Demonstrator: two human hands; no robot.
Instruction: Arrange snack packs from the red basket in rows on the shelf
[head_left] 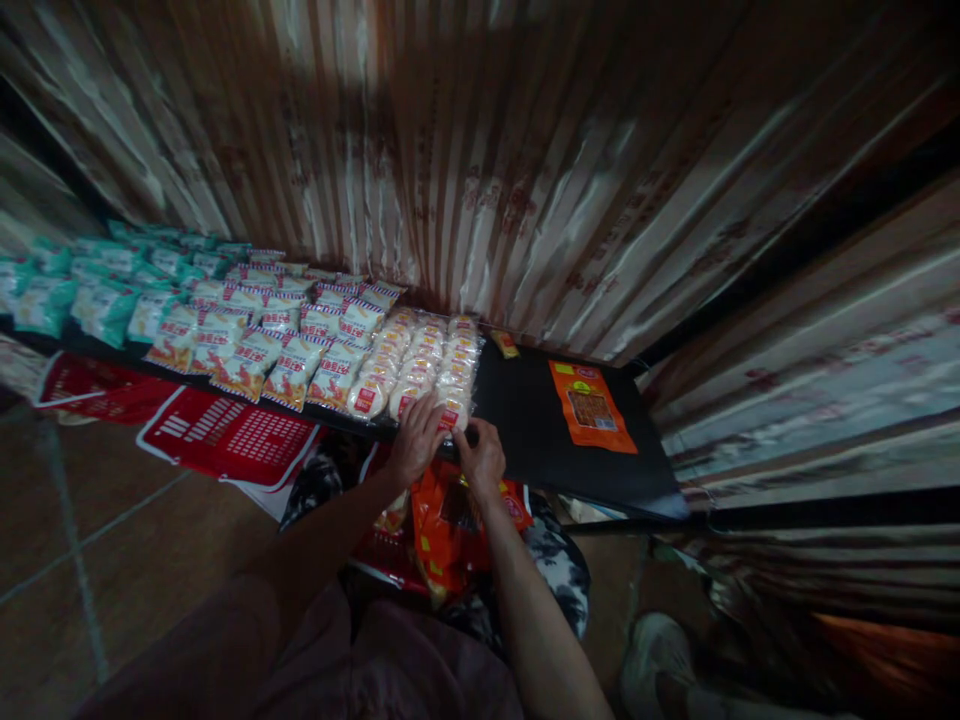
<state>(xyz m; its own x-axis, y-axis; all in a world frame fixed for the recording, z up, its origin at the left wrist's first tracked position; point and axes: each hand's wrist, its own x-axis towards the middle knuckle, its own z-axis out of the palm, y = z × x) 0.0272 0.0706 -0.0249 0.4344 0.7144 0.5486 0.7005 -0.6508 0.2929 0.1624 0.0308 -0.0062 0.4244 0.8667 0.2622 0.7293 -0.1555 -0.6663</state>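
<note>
At the front edge of a black shelf point(517, 420), both hands are at the nearest rice cracker packet point(453, 412) of the rightmost row. My left hand point(417, 440) has its fingers closed at the packet's left side. On the other side, the curled fingers of my right hand point(482, 456) grip its lower right edge; the fingertips are partly hidden. Rows of clear-wrapped round white crackers point(412, 375) with red labels lean back behind and to the left. Below my wrists, orange snack bags point(450, 530) rest in a red basket on my lap.
White-and-orange snack bags point(255, 355) and green-and-white bags point(105, 300) fill the shelf's left part. An orange pouch point(592, 407) and a small yellow packet point(505, 344) lie to the right. Red baskets point(225, 437) stand below the shelf. Pleated plastic sheeting point(525, 180) hangs behind.
</note>
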